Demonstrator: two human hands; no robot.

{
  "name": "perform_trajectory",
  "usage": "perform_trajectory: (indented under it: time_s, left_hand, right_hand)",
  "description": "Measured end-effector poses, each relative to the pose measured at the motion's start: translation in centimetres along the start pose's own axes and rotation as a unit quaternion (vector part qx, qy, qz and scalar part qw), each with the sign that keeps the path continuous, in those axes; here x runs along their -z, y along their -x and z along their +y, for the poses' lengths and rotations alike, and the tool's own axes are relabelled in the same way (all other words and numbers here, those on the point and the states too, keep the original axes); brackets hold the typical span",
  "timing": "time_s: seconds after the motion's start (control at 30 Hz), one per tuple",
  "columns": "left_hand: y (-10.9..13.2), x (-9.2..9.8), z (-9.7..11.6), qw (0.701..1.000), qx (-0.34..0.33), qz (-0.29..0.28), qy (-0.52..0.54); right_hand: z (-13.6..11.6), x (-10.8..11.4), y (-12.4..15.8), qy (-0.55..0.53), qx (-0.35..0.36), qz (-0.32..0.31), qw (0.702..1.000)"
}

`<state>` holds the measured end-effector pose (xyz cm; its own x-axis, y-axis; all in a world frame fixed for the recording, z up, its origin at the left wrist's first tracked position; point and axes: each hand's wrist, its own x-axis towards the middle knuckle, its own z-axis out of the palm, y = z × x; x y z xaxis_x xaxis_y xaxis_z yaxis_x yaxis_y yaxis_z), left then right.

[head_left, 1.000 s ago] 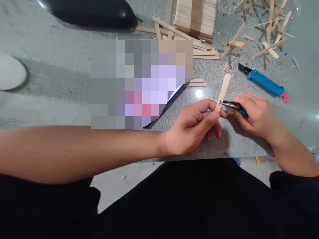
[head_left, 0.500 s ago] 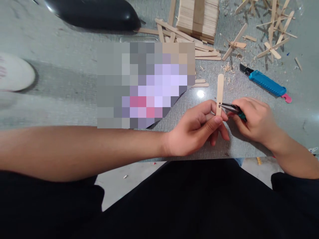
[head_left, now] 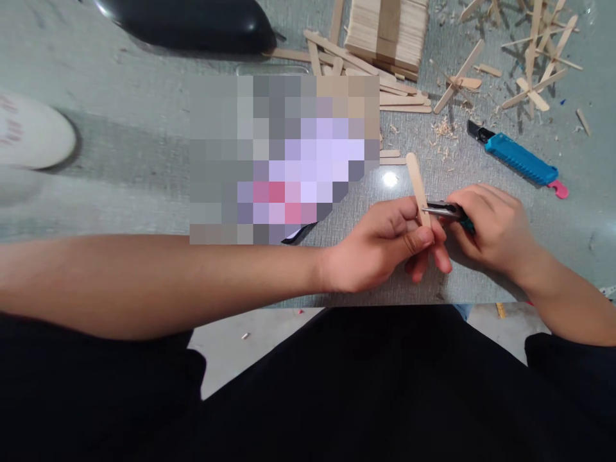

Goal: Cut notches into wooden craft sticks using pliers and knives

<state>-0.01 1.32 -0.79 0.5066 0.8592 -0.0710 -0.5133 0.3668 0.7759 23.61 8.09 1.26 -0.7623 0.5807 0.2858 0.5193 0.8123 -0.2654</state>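
Note:
My left hand (head_left: pixel 385 247) pinches the lower end of a flat wooden craft stick (head_left: pixel 416 186) between thumb and fingers, just above the grey table (head_left: pixel 125 160). The stick leans up and to the left. My right hand (head_left: pixel 491 228) is closed round a small pair of pliers (head_left: pixel 445 209) with teal handles. The metal tips of the pliers press against the stick a little above my left thumb. Both hands are close to the table's front edge.
A blue utility knife (head_left: pixel 520 160) lies right of the hands. Behind are a stack of wooden sticks (head_left: pixel 387 32), loose sticks, glued stick crosses (head_left: pixel 532 77) and shavings. A black object (head_left: pixel 192 22) lies at the back left, a white object (head_left: pixel 31 131) at the far left.
The stick in my left hand has swung from leaning right, through upright, to leaning left. The plier tips have stayed on it. Both hands have kept their place.

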Motion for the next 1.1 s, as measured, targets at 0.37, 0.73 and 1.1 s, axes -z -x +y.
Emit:
perform_trajectory:
  time_s: [0.37, 0.73, 1.1]
  left_hand:
    - [0.0, -0.3, 0.0, 0.983, -0.042, 0.120, -0.135]
    - [-0.4, -0.1, -0.3, 0.952, -0.178, 0.185, -0.165]
    - [-0.4, -0.3, 0.3, 0.975, -0.080, 0.194, -0.073]
  right_hand:
    - [0.4, 1.2, 0.2, -0.001, -0.004, -0.041, 0.999]
    - [1.7, 3.9, -0.7, -0.052, -0.035, -0.225, 0.972]
    - [2.7, 3.8, -1.2, -0.031, -0.005, -0.211, 0.977]
